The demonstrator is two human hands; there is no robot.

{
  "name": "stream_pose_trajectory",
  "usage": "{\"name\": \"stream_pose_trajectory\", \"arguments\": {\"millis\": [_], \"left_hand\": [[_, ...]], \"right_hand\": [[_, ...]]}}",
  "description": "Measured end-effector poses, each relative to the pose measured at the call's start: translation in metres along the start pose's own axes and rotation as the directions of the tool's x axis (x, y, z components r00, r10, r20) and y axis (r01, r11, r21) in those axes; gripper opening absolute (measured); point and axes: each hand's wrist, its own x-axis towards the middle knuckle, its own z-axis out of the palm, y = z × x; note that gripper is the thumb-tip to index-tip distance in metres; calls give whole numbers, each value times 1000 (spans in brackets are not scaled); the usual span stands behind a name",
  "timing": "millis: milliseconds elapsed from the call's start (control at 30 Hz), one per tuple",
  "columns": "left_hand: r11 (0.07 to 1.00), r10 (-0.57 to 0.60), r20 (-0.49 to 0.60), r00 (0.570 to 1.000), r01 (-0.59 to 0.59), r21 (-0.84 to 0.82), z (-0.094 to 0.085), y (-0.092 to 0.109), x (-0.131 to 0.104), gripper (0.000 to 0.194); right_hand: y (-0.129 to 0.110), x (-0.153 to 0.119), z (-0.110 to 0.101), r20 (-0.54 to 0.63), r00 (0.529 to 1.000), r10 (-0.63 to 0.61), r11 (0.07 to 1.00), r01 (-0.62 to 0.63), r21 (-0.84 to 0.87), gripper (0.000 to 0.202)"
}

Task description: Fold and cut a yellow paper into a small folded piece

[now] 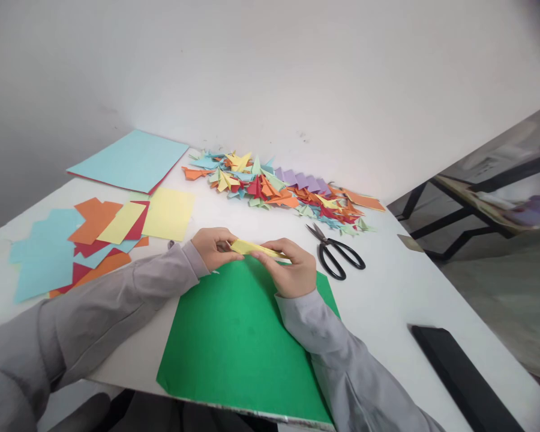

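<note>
1. A folded yellow paper [257, 248], narrow and creased, is held aloft at the far edge of a green board [247, 342], where two bare hands meet over the work.
2. The left hand [213, 247] pinches the paper's left end between thumb and fingers, at the board's far left corner.
3. The right hand [293, 267] grips the other end, thumb on the near side and fingers curled behind, above the board's far right part. Both arms wear grey sleeves [162, 276].
4. Black-handled scissors [327, 242] lie just beyond the board's far right corner, blades slightly parted and pointing away from the person.
5. Beyond the board, a long heap of small folded papers [261, 189] in orange, red, yellow, green and blue stretches along the wall [270, 78], with a row of purple pieces [301, 180] along its far side.
6. To the board's left, flat cut papers [99, 222] in blue, orange, red and yellow overlap, with a pale yellow sheet [168, 214] at their right side.
7. Farther off to the board's far left rests a large light-blue sheet [130, 159], red showing beneath its edge.
8. Right of the board, a long black object [468, 381] lies on the white table [378, 312].
</note>
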Motion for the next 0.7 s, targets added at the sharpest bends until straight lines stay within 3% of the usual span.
{"name": "stream_pose_trajectory", "arguments": {"millis": [100, 367, 533, 700], "left_hand": [[994, -80, -38, 996, 77, -75, 0, 1, 1, 31], [975, -174, 8, 985, 173, -139, -3, 8, 0, 15], [970, -188, -9, 982, 184, -158, -6, 7, 1, 15], [918, -252, 37, 967, 251, -308, -8, 8, 2, 18]], "right_hand": [[5, 1, 1, -32, 992, 126, 991, -124, 57, 14], [2, 2, 1, 8, 966, 258, 957, -257, 133, 16], [6, 4, 2, 22, 897, 441, 820, -414, 395, 23], [12, 5, 4, 42, 868, 494, 744, -447, 497, 18]]}}
